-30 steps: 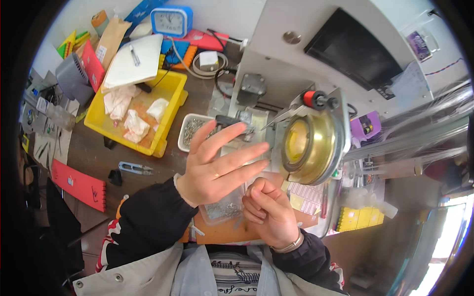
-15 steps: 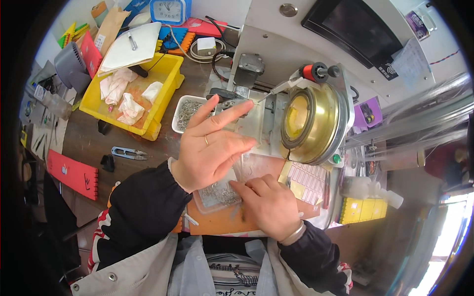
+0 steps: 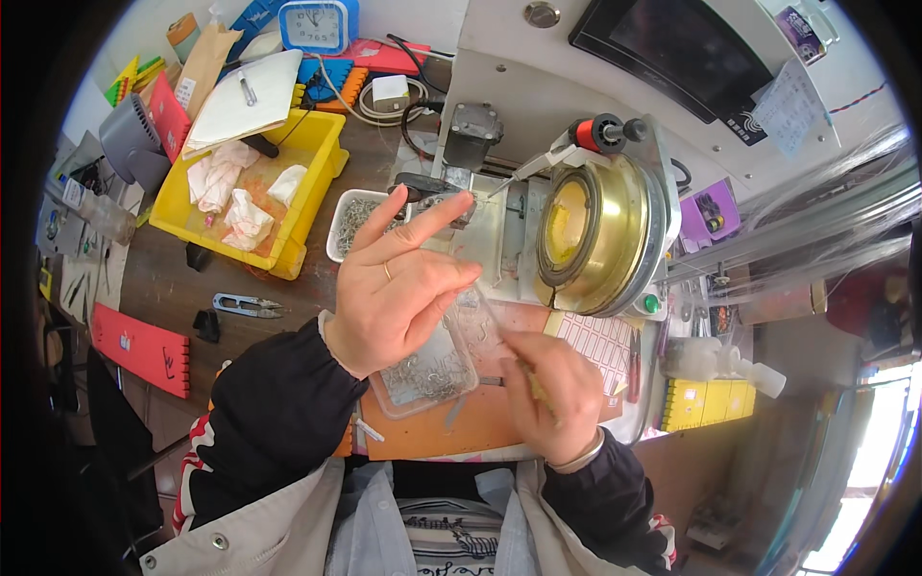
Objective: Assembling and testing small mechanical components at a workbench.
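Note:
My left hand (image 3: 403, 293) hovers over the bench with thumb and forefinger pinched together and the other fingers raised. A thin pale strand (image 3: 488, 305), blurred, runs from that pinch toward my right hand (image 3: 557, 389). My right hand's fingers are curled closed; a yellowish bit shows beside them, too smeared to name. Below my left hand sits a clear plastic tray (image 3: 429, 379) of small silvery metal pieces. A white tray (image 3: 351, 226) of similar pieces stands beyond my left hand, partly hidden by it.
A machine with a brass-coloured drum (image 3: 615, 235) and red spool (image 3: 584, 136) stands at right. A yellow bin (image 3: 322, 192) holding crumpled cloths is at left. Blue thread snips (image 3: 245, 304) lie on the bench. Orange board (image 3: 490, 422) covers the near edge; clear strands hang far right.
My right hand has drawn away from the clear tray, to the right and slightly nearer me. The left hand keeps its pinch with little movement. The whole view has shifted slightly.

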A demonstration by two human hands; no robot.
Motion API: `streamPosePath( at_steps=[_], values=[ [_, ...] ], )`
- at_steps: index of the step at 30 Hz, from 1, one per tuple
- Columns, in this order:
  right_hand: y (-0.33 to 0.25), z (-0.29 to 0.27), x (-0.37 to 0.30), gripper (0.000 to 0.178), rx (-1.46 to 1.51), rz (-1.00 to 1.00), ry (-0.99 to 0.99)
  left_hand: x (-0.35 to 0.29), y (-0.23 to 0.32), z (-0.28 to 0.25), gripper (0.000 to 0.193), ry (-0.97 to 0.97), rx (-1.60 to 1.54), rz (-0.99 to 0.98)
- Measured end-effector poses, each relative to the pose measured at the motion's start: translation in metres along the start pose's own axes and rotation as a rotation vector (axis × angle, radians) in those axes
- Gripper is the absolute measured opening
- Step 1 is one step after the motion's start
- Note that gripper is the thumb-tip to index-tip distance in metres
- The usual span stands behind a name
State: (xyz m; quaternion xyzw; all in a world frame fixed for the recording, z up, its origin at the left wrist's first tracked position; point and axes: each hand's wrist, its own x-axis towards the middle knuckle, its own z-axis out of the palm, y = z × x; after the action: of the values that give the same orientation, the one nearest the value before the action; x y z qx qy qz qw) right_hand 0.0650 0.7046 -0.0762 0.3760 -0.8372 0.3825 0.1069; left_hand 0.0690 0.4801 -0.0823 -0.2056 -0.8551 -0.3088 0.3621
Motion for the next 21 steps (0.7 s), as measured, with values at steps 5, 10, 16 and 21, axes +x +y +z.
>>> streamPosePath(
  at_steps=[5, 10, 16, 21],
  values=[
    [0.006, 0.011, 0.009, 0.031, 0.025, 0.071, -0.013, 0.002, 0.002, 0.002, 0.016, 0.000, 0.052, 0.020],
    [0.005, 0.007, 0.001, 0.032, 0.096, 0.128, 0.022, 0.001, 0.001, 0.002, 0.016, -0.007, 0.083, 0.031],
    [0.001, 0.000, -0.006, 0.034, 0.104, 0.110, -0.014, 0.002, 0.002, 0.002, 0.016, 0.017, 0.140, 0.055],
    [0.004, 0.001, -0.009, 0.034, 0.083, 0.061, -0.051, 0.004, 0.001, 0.004, 0.013, -0.004, 0.089, 0.020]
  ],
)
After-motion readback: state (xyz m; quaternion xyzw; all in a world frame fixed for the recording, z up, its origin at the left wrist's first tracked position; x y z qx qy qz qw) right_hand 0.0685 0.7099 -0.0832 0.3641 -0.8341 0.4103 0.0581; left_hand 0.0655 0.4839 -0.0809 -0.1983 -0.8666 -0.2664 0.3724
